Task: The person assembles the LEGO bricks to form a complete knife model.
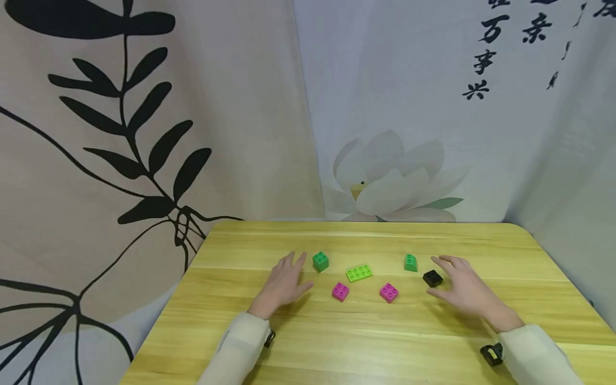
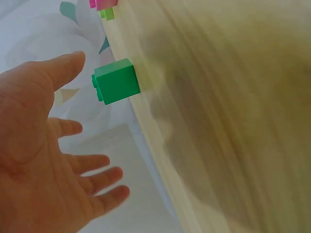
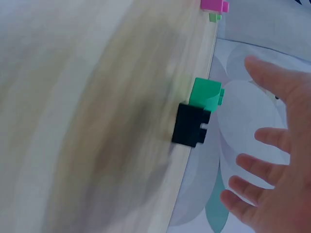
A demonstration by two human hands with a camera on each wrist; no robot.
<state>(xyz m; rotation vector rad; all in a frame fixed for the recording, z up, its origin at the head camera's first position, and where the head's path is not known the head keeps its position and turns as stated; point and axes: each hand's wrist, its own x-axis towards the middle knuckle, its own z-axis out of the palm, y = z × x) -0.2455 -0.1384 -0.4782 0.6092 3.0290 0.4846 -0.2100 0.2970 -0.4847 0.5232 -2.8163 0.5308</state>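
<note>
My left hand [image 1: 283,282] hovers over the table with fingers spread and nothing in its grasp. Just beyond it to the right stands a green building block [image 1: 320,261], which also shows past the thumb in the left wrist view. My right hand [image 1: 463,285] hangs above the wood, fingers apart, its thumb and forefinger on either side of a black block [image 1: 432,278] in the head view. Behind that block is a green sloped block [image 1: 410,262]. Between the hands lie a lime block [image 1: 359,273] and two magenta blocks, one left [image 1: 340,291] and one right [image 1: 389,292].
The wooden table [image 1: 356,342] has rounded far corners, and its back edge meets a hanging cloth [image 1: 250,107] printed with leaves, a lotus and characters. A dark wrist strap device [image 1: 492,354] sits at the right cuff; another [image 1: 269,338] is at the left.
</note>
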